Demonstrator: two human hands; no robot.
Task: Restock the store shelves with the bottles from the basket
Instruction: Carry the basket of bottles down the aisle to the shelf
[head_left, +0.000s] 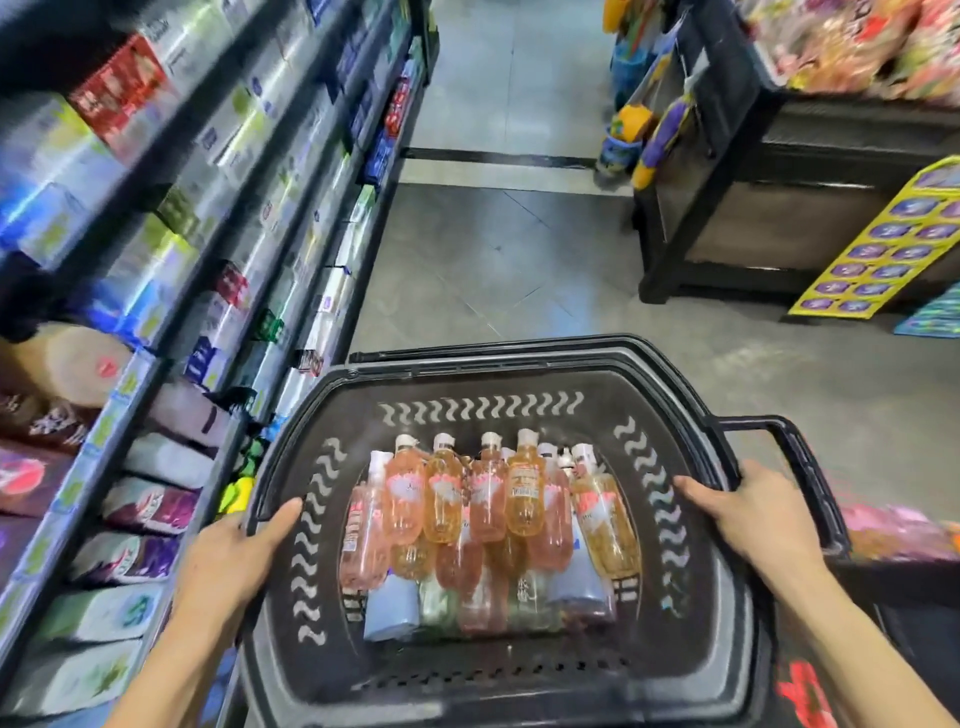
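Bottles (488, 499) with white caps, filled with orange and pink liquid, lie heaped in the bottom of a black basket (519, 366), between the two hands and lower than both. The left hand (234, 551) grips the basket's left rim, thumb laid over the edge onto the inner wall. The right hand (753, 514) grips the right rim the same way, thumb inside, fingers curled round the outside beside a folded handle (800, 467). Neither hand touches a bottle. Stocked shelves (208, 234) run along the left, just beside the basket.
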